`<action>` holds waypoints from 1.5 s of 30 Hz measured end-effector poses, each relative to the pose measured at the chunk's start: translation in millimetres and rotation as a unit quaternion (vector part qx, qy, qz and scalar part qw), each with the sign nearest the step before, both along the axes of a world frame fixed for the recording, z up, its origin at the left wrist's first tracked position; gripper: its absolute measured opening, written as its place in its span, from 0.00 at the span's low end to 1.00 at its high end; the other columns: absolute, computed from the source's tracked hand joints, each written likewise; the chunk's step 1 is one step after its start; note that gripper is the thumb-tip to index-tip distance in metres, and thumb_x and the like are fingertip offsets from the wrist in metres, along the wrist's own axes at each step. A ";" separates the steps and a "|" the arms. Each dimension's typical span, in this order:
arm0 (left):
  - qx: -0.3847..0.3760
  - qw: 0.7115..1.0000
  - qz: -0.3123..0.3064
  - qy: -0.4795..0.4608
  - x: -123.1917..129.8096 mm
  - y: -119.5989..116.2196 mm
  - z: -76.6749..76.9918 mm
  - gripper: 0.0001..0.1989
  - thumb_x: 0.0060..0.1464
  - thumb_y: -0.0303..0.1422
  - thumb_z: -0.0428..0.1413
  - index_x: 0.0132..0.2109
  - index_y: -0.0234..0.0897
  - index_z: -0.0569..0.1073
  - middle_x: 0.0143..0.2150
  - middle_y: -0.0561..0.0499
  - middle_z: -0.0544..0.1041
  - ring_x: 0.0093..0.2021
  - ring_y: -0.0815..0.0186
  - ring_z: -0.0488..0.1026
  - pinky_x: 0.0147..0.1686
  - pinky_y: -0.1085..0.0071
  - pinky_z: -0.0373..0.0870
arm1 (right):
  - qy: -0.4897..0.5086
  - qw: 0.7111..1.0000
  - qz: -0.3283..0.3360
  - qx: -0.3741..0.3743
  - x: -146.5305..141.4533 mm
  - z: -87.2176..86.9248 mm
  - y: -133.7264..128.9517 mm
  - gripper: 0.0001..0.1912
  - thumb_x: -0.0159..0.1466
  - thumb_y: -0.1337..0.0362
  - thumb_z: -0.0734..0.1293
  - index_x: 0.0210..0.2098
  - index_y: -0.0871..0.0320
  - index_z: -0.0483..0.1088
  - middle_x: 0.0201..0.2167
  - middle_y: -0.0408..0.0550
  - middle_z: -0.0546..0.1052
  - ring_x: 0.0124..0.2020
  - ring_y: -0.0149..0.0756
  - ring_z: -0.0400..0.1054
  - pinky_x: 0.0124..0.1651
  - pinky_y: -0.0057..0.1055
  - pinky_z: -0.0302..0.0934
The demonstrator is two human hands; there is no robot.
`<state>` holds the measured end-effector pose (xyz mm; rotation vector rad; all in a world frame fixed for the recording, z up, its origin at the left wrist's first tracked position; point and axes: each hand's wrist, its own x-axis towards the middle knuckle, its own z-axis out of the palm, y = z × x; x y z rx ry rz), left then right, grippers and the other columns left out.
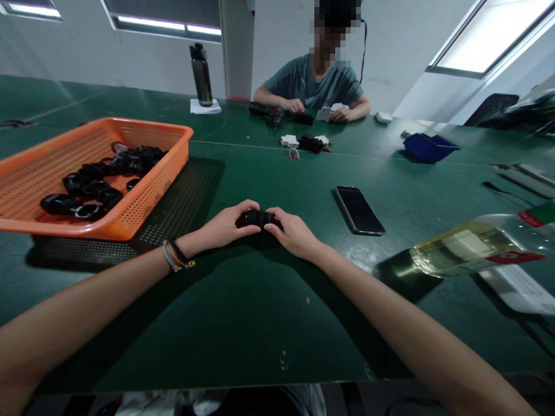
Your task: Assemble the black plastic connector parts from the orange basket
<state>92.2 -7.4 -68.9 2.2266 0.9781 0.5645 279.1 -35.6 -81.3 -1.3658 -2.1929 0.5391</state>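
Note:
Both of my hands hold one black cylindrical part (256, 218) just above the green table (255, 323). My left hand (229, 224) grips its left end between thumb and fingers. The fingers of my right hand (291, 229) are closed round its right end. The part lies sideways between them, and its ends are hidden by my fingers. Left of my hands stands an orange perforated basket (151, 193) with several similar black round parts (93, 188) lying in it.
A phone (359, 209) lies right of my hands, with a bottle of yellowish liquid (468, 242) beyond it. A blue tray (430, 147) sits further back. Across the table a person (318, 81) handles small parts near a power drill (266, 112). A dark bottle (200, 75) stands at back left.

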 end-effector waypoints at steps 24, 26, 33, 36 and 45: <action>-0.008 1.000 0.001 -0.014 -0.4 1.3 -0.7 0.17 0.50 0.39 0.51 0.46 0.38 0.62 0.37 0.53 0.68 0.33 0.67 0.65 0.34 0.71 0.62 | 0.030 0.999 0.016 0.017 0.8 1.0 -2.1 0.18 0.57 0.71 0.64 0.46 0.61 0.60 0.40 0.51 0.73 0.40 0.38 0.68 0.42 0.36 0.61; -0.006 1.000 0.003 -0.012 0.0 1.4 -0.4 0.17 0.49 0.39 0.51 0.45 0.38 0.63 0.37 0.53 0.68 0.33 0.67 0.65 0.35 0.70 0.62 | 0.028 0.999 0.015 0.017 0.8 1.7 -2.6 0.18 0.57 0.71 0.64 0.46 0.61 0.61 0.40 0.52 0.73 0.40 0.37 0.68 0.42 0.36 0.61; -0.004 1.000 0.002 -0.007 -1.3 0.9 -0.6 0.17 0.49 0.40 0.51 0.45 0.38 0.63 0.37 0.53 0.68 0.33 0.67 0.65 0.34 0.71 0.62 | 0.023 0.999 0.015 0.026 1.1 1.3 -2.3 0.17 0.57 0.70 0.64 0.46 0.61 0.62 0.40 0.51 0.73 0.40 0.37 0.68 0.42 0.36 0.61; 0.000 1.000 0.002 -0.009 -2.0 0.9 -0.9 0.17 0.49 0.40 0.51 0.45 0.38 0.63 0.37 0.53 0.68 0.33 0.67 0.65 0.34 0.71 0.62 | 0.021 0.999 0.017 0.025 1.1 0.7 -1.5 0.17 0.57 0.70 0.64 0.46 0.62 0.62 0.40 0.52 0.73 0.41 0.37 0.68 0.42 0.35 0.61; 0.000 1.000 0.000 -0.007 -0.8 1.3 -0.7 0.17 0.49 0.39 0.51 0.45 0.37 0.63 0.36 0.53 0.67 0.32 0.67 0.64 0.34 0.71 0.61 | 0.017 1.000 0.016 0.015 1.0 2.4 -2.7 0.15 0.58 0.69 0.64 0.46 0.62 0.62 0.37 0.50 0.73 0.37 0.35 0.67 0.40 0.33 0.60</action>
